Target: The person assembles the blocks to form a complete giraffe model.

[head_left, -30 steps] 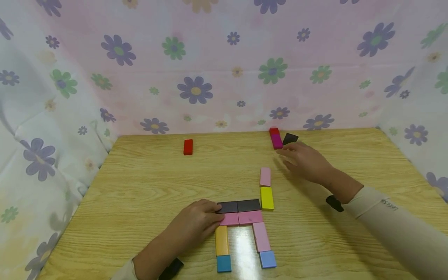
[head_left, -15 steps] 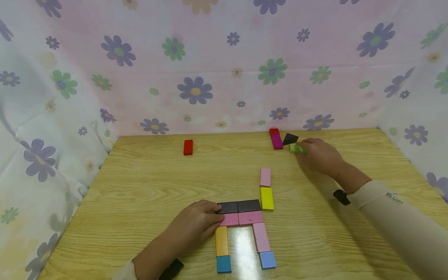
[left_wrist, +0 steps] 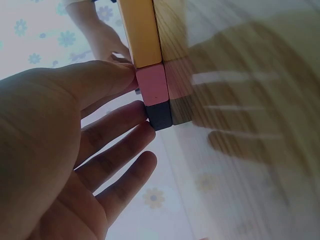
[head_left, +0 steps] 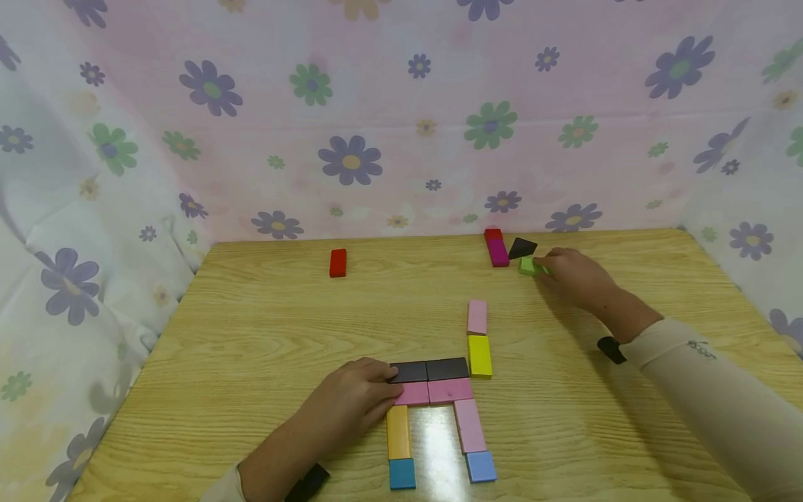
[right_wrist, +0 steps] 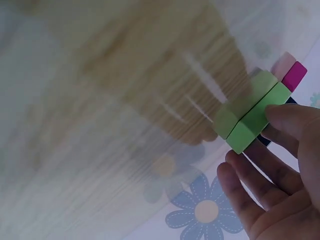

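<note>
At the back right of the table, my right hand [head_left: 577, 277] pinches a light green block [right_wrist: 257, 118], thumb on its near side. In the head view the fingers partly cover this green block. Just beyond it lie a dark wedge-shaped block [head_left: 523, 248] and a magenta block [head_left: 498, 252]. My left hand [head_left: 341, 399] rests at the left end of a laid-out figure, its straight fingertips and thumb touching a black block [head_left: 409, 372] and a pink block [head_left: 412, 394]. Below these are an orange block [left_wrist: 141, 35] and a teal block [head_left: 402, 474].
The figure continues right with another black block [head_left: 447, 369], a pink block [head_left: 449, 390], a light pink block [head_left: 470, 425] and a blue block [head_left: 481, 466]. A yellow block [head_left: 479, 356] and light pink block [head_left: 477, 317] stand above. A red block [head_left: 338, 263] lies back left.
My right hand has moved rightward from beside the dark wedge-shaped block and taken hold of the green block. My left hand has stayed in place.
</note>
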Demonstrator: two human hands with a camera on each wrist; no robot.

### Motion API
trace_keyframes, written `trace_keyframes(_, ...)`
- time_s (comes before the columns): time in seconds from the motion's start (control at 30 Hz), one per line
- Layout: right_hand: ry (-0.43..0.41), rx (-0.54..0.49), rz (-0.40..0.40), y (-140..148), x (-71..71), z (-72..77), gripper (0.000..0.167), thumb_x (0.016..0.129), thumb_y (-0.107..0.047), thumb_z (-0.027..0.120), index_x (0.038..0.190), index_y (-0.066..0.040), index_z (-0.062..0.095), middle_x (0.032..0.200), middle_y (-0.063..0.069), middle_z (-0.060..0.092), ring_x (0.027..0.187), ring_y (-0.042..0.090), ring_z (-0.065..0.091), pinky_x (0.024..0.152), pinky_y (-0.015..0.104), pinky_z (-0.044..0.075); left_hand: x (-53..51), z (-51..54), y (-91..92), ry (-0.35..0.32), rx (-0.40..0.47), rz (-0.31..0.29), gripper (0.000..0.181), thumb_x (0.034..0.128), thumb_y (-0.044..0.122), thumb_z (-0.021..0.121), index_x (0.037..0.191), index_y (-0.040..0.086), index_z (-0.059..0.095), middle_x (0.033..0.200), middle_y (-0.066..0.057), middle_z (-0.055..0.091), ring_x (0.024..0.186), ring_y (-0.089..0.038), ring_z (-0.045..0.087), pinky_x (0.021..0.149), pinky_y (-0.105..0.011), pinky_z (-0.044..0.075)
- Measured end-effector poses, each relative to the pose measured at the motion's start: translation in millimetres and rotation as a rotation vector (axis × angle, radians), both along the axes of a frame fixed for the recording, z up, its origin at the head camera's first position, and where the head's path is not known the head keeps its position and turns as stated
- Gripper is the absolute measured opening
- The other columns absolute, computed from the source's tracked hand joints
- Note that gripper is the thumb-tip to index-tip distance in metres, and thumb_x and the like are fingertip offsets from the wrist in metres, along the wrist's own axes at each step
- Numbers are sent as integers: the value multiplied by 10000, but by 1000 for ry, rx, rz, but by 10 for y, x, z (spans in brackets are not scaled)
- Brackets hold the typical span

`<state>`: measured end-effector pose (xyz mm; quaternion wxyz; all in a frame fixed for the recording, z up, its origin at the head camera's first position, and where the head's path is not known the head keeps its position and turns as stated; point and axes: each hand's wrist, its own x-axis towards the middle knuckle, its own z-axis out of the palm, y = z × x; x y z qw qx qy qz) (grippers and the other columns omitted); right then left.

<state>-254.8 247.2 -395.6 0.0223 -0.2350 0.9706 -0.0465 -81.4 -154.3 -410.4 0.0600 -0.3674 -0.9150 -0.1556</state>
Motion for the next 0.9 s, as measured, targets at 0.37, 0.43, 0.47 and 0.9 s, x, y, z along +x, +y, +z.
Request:
trace_keyframes(0.37, -27, -137, -46, -82, 46, -6, 348, 949, -77, 648, 1266, 62, 611, 1170, 266, 681, 1035, 410, 662, 885, 562, 550, -8, -23, 2, 39, 8, -16, 174, 915, 216, 737, 1066, 158, 801, 1163, -23, 728, 1109, -156, 665, 938, -322, 579)
trace_keyframes(0.43, -31, -173, -46, -126, 74, -3, 364, 944, -91, 657, 1278, 43, 609, 1166, 252, 684, 1015, 386, 667, 857, 546, 564, -7, -24, 1, 39, 8, -17, 176, 912, 212, 740, 1067, 155, 800, 1163, -26, 727, 1109, -158, 664, 938, -324, 579)
trace_keyframes(0.47, -31, -190, -41, -154, 85, 1, 369, 941, -95, 661, 1283, 35, 612, 1162, 243, 687, 1010, 379, 668, 843, 536, 571, -6, -21, 0, 35, 5, -15, 176, 915, 216, 737, 1069, 157, 800, 1165, -22, 727, 1113, -157, 662, 943, -322, 577)
trace_keyframes(0.9, -118, -252, -47, -645, 66, 40, 342, 963, -158, 656, 1286, -47, 680, 623, 30, 553, 617, 166, 465, 562, 277, 392, 1, -19, -6, 36, 8, -19, 172, 917, 204, 734, 1066, 149, 799, 1165, -30, 726, 1112, -162, 660, 942, -326, 576)
